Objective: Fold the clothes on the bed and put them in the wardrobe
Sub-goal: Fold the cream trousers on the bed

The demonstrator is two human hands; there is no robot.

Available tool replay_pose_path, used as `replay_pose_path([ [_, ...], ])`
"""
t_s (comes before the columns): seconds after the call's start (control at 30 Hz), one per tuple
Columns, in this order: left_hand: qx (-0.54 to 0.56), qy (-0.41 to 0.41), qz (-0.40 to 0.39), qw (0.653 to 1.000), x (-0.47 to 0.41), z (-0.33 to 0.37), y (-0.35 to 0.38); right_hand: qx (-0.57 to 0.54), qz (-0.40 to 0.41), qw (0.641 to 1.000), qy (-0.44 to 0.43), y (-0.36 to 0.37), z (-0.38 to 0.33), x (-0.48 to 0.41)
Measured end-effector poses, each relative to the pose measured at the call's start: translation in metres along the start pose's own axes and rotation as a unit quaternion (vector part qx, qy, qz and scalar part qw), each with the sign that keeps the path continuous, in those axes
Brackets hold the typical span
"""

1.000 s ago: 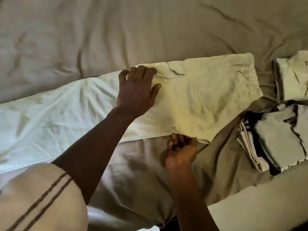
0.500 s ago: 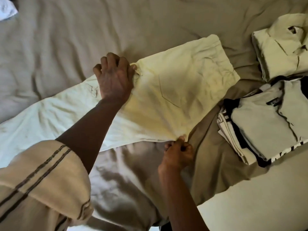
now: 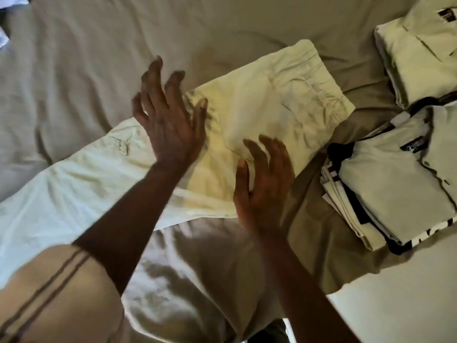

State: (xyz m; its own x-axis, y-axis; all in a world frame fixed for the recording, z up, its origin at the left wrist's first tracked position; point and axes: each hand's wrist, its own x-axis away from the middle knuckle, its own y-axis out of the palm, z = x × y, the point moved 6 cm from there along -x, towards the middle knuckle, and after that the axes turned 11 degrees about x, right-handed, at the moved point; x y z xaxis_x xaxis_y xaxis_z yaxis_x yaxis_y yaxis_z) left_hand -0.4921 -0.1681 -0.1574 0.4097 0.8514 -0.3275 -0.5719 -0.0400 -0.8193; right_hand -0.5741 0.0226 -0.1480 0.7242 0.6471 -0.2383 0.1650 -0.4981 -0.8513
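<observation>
Pale yellow trousers (image 3: 272, 115) lie flat across the bed (image 3: 99, 58), waistband end toward the right, legs running off to the left edge of view. Left hand (image 3: 170, 120) over the middle of the garment, fingers spread and straight, gripping nothing. Right hand (image 3: 264, 184) at the near edge, below the back pocket, also spread and released. Both are blurred; cannot tell whether the palms touch the cloth. Folded shirts (image 3: 395, 189) are stacked just right of the trousers, and another folded shirt (image 3: 415, 53) lies beyond them. Striped sleeve (image 3: 49, 293) at lower left.
</observation>
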Motion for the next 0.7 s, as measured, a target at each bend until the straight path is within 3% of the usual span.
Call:
replay_pose_path([
  [0.07,0.031,0.023,-0.058,0.998,0.040,0.014,0.006,0.111,-0.052,0.991,-0.056,0.033,0.017,-0.033],
  [0.13,-0.014,0.035,-0.174,0.984,0.089,0.003,0.021,0.212,-0.112,0.966,-0.100,0.061,0.051,-0.062],
  [0.2,-0.075,0.000,-0.225,0.971,0.124,-0.029,0.022,0.257,-0.152,0.948,-0.112,0.071,0.087,-0.084],
  [0.3,-0.095,-0.109,-0.210,0.967,0.131,-0.052,0.009,0.287,-0.135,0.945,-0.081,0.062,0.101,-0.102],
  [0.37,-0.060,-0.135,-0.179,0.973,0.120,-0.034,0.008,0.293,-0.101,0.948,-0.067,0.055,0.081,-0.107],
  [0.43,-0.039,-0.086,-0.161,0.982,0.100,-0.005,0.016,0.257,-0.087,0.952,-0.143,0.056,0.049,-0.109],
  [0.5,-0.031,-0.034,-0.160,0.986,0.074,0.012,0.034,0.244,-0.112,0.927,-0.263,0.073,0.029,-0.117],
  [0.53,-0.017,-0.041,-0.160,0.986,0.060,0.013,0.044,0.247,-0.118,0.925,-0.264,0.081,0.033,-0.130],
  [0.63,0.002,-0.106,-0.154,0.982,0.027,-0.001,0.059,0.257,-0.140,0.946,-0.140,0.098,0.050,-0.174],
  [0.7,0.022,-0.119,-0.124,0.985,0.026,-0.002,0.049,0.254,-0.126,0.952,-0.116,0.096,0.027,-0.171],
])
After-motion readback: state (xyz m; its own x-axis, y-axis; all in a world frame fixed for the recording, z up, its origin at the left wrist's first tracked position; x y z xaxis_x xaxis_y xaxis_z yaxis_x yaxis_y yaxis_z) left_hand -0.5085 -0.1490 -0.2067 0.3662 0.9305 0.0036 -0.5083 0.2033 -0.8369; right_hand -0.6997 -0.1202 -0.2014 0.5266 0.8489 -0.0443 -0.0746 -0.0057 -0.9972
